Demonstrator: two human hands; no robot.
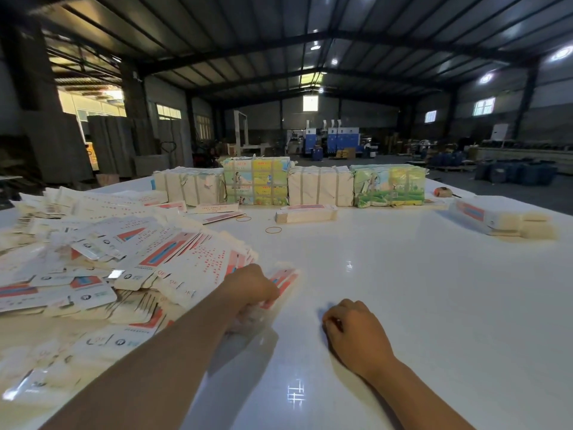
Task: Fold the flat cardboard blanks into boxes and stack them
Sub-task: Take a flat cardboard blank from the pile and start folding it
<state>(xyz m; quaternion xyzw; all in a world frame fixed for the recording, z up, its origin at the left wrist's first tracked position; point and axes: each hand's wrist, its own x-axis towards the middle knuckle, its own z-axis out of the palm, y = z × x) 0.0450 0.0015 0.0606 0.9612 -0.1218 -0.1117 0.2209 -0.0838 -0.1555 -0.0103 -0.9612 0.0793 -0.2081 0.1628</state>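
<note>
The white table (pixel 403 290) serves as the work surface. A loose heap of flat blanks (pixel 93 268) covers its left side, within reach of the left hand. Strapped bundles (pixel 319 184) line the far edge, probably as reserve stock. The left hand (pixel 252 287) grasps one blank (pixel 283 283) at the heap's edge, apparently to draw it out for folding. The right hand (pixel 356 332) rests clenched on bare table, grasping nothing visible.

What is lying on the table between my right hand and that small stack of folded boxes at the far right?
Nothing visible: only bare glossy white table lies between the right hand and the small stack of folded white boxes.
</note>
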